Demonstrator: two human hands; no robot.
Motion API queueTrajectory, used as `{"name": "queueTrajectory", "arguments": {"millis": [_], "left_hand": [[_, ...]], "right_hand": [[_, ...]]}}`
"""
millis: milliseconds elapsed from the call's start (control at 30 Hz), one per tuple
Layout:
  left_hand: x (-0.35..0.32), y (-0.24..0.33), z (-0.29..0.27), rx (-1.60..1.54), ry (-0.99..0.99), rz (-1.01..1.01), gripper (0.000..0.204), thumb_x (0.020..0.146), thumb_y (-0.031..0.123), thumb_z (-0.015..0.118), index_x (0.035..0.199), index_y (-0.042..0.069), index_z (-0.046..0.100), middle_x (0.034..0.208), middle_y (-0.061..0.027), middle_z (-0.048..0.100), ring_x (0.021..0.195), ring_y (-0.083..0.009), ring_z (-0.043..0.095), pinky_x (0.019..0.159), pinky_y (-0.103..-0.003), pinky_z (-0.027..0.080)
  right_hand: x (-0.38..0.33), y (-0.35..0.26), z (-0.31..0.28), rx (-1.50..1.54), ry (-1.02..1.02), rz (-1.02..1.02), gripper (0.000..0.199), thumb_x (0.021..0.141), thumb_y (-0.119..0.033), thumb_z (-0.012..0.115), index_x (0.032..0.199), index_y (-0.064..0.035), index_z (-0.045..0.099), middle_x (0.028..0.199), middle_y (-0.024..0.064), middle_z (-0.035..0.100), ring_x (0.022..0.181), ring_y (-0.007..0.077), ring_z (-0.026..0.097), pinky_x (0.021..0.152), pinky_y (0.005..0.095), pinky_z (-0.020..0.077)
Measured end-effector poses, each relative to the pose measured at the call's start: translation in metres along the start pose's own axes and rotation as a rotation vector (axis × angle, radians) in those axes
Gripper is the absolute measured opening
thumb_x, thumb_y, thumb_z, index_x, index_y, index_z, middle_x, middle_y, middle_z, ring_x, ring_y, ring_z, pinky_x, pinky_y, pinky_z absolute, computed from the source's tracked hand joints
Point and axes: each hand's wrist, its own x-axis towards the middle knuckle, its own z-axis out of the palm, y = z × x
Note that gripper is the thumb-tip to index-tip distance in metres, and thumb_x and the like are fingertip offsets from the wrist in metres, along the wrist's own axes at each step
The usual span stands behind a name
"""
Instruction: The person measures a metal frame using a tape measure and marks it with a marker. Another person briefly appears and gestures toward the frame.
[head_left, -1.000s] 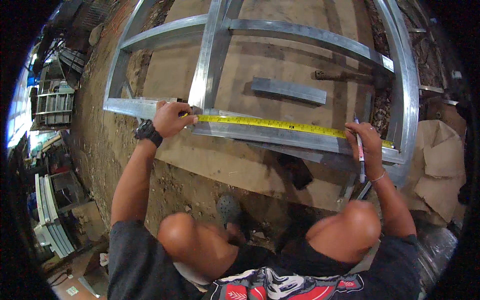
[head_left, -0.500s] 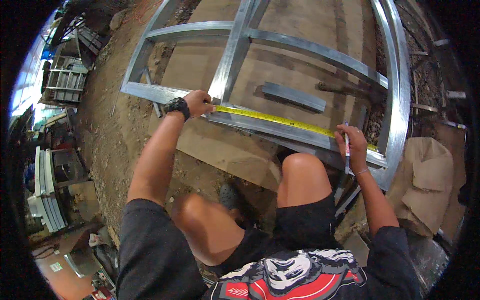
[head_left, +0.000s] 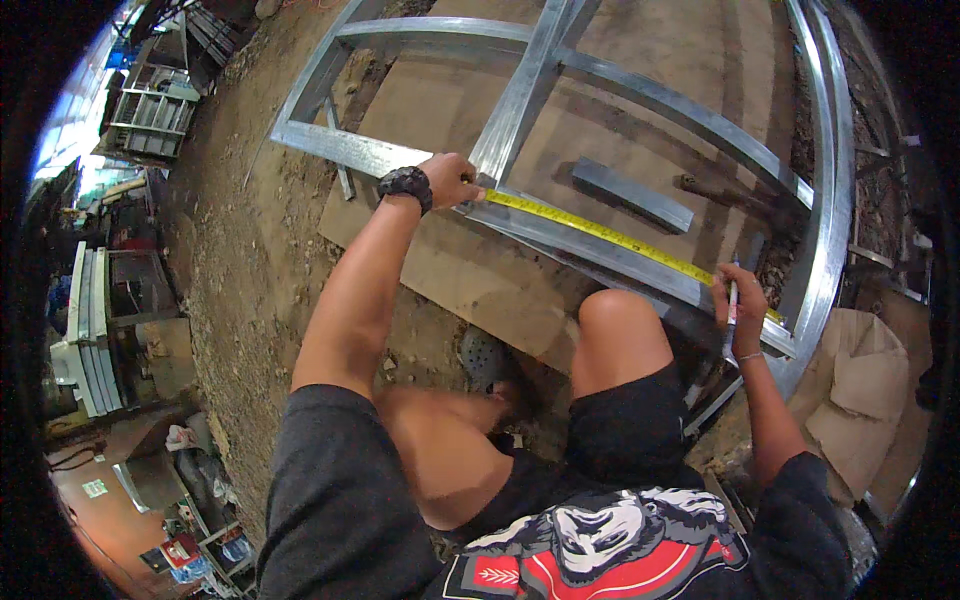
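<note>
Crouched over the steel frame [head_left: 640, 262], my right hand [head_left: 738, 308] pinches a marker [head_left: 731, 318] at the yellow tape measure [head_left: 610, 233] lying along its near rail; further along it, my left hand [head_left: 452, 178] pins the tape's end. I'm measuring; marking looks next, needing taut tape.

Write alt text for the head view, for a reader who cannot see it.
A crouching person stretches a yellow tape measure along a metal frame lying on boards over dirt, the left hand pinning one end, the right hand holding a marker at the other.
</note>
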Motion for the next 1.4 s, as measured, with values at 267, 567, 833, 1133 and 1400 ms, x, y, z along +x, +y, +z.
{"name": "queueTrajectory", "arguments": {"millis": [267, 567, 833, 1133, 1400], "left_hand": [[-0.009, 0.013, 0.002, -0.029, 0.044, -0.041, 0.037, 0.087, 0.041, 0.079, 0.097, 0.005, 0.078, 0.09, -0.0187, 0.075, 0.088, -0.0382, 0.073, 0.082, -0.047, 0.057], [-0.01, 0.011, 0.003, -0.064, 0.075, -0.013, 0.036, 0.086, 0.039, 0.08, 0.095, 0.005, 0.078, 0.089, -0.0182, 0.076, 0.087, -0.0374, 0.074, 0.08, -0.047, 0.057], [-0.005, 0.005, 0.002, -0.098, 0.042, 0.02, 0.035, 0.085, 0.038, 0.08, 0.093, 0.004, 0.078, 0.085, -0.0192, 0.075, 0.084, -0.0382, 0.073, 0.078, -0.047, 0.056], [-0.003, -0.001, 0.002, -0.151, 0.035, 0.07, 0.034, 0.084, 0.036, 0.081, 0.09, 0.003, 0.076, 0.08, -0.0193, 0.073, 0.079, -0.0385, 0.072, 0.074, -0.046, 0.055], [-0.002, -0.004, 0.003, -0.162, 0.055, 0.081, 0.034, 0.083, 0.034, 0.082, 0.087, 0.001, 0.074, 0.077, -0.0204, 0.07, 0.074, -0.0385, 0.07, 0.071, -0.047, 0.052]], "right_hand": [[0.0, 0.002, 0.005, -0.075, 0.053, 0.011, 0.024, 0.093, -0.01, 0.074, 0.116, -0.0052, 0.072, 0.108, 0.0133, 0.075, 0.098, 0.0275, 0.072, 0.091, 0.0381, 0.0552], [0.003, -0.005, 0.004, -0.174, 0.061, -0.032, 0.024, 0.093, -0.007, 0.071, 0.117, -0.0042, 0.072, 0.106, 0.0134, 0.073, 0.097, 0.0248, 0.07, 0.09, 0.0369, 0.0551], [0.004, -0.009, 0.003, -0.158, 0.038, -0.014, 0.024, 0.093, -0.004, 0.07, 0.117, -0.0034, 0.071, 0.103, 0.0132, 0.072, 0.093, 0.0244, 0.07, 0.086, 0.0357, 0.0554], [0.001, -0.004, 0.002, -0.077, -0.009, 0.014, 0.024, 0.094, -0.003, 0.07, 0.117, -0.0041, 0.069, 0.105, 0.0147, 0.072, 0.095, 0.0251, 0.071, 0.086, 0.0358, 0.0548], [0.001, -0.007, 0.001, -0.115, -0.018, -0.017, 0.024, 0.094, -0.003, 0.07, 0.117, -0.0034, 0.069, 0.104, 0.0153, 0.071, 0.094, 0.0274, 0.071, 0.086, 0.0363, 0.0549]]}}
